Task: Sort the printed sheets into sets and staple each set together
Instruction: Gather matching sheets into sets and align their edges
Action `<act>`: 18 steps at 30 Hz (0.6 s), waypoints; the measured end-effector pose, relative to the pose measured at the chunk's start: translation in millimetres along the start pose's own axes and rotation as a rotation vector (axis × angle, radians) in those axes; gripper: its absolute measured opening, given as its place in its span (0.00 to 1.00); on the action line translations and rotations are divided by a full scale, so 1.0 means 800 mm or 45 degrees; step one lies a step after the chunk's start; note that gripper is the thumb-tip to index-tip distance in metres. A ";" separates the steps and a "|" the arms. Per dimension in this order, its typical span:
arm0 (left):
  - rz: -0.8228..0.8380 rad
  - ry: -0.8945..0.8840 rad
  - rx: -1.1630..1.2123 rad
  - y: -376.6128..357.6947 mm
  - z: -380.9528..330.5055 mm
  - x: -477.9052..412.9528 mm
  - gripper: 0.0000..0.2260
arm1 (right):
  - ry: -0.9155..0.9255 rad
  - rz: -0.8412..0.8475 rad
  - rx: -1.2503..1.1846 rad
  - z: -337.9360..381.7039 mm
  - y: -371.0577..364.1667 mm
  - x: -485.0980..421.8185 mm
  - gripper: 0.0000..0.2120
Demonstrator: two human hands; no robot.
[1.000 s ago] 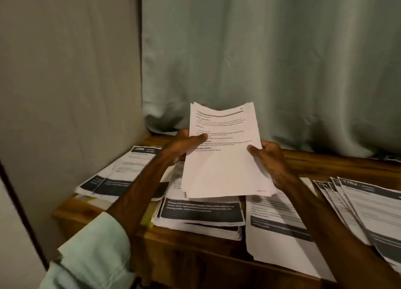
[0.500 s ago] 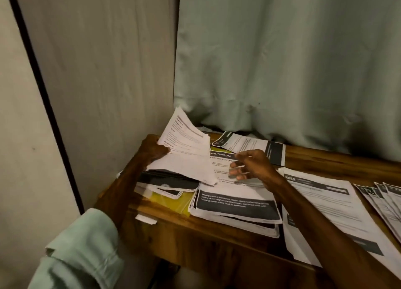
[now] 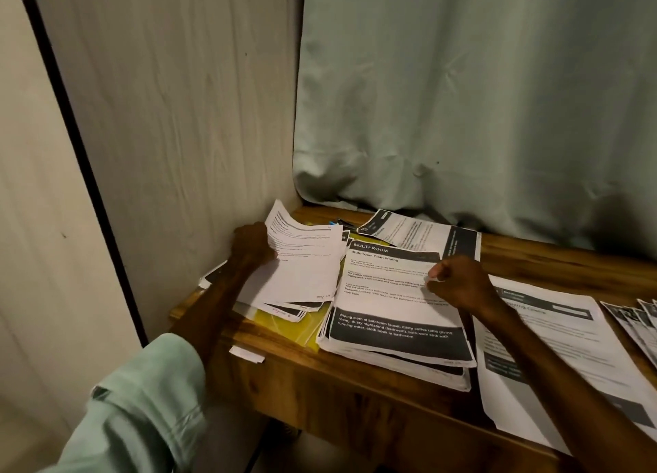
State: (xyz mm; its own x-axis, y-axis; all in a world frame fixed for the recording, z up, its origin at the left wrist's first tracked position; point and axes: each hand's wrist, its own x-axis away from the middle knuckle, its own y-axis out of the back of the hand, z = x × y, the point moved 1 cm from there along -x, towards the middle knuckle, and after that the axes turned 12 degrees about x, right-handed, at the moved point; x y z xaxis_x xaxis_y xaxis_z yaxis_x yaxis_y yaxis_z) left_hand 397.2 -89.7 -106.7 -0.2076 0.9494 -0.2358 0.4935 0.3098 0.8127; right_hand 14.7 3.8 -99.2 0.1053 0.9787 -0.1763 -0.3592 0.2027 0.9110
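My left hand [image 3: 250,243] grips a sheaf of printed sheets [image 3: 302,266] by its left edge, held low and tilted over a small pile of sheets [image 3: 284,311] at the table's left end. My right hand [image 3: 458,284] hovers over the right edge of the thick middle stack [image 3: 391,305], whose top sheet reads "Multi-room Cloth Wiping". Its fingers are curled, and I see nothing in them. More printed sheets lie to the right [image 3: 544,348], and one lies slanted at the back [image 3: 416,232].
A yellow folder [image 3: 284,325] lies under the left pile. Fanned sheets [image 3: 636,316] reach the right border. The wooden table [image 3: 337,383] meets a wall on the left and a pale curtain [image 3: 462,117] behind. A small dark item [image 3: 339,221] lies by the curtain.
My right hand has let go of the sheaf and moved right, over the middle stack, curling its fingers. My left hand has carried the sheaf left and down over the left pile.
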 end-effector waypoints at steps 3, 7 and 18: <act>-0.172 -0.056 -0.163 -0.008 -0.024 0.012 0.19 | -0.015 0.108 0.176 0.009 0.008 0.006 0.20; -0.188 -0.302 -0.061 -0.032 -0.081 0.042 0.17 | -0.066 0.241 0.137 0.010 0.010 0.002 0.33; 0.136 -0.729 0.039 -0.138 -0.144 0.114 0.16 | -0.087 0.234 0.172 0.011 0.003 -0.010 0.36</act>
State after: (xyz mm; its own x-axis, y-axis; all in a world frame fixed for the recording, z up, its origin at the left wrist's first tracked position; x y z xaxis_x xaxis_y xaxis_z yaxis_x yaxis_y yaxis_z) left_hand 226.3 -43.8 -156.3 0.3301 0.8499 -0.4108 0.5123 0.2042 0.8342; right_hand 21.4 -3.6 -92.4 0.1133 0.9934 0.0186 -0.2515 0.0106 0.9678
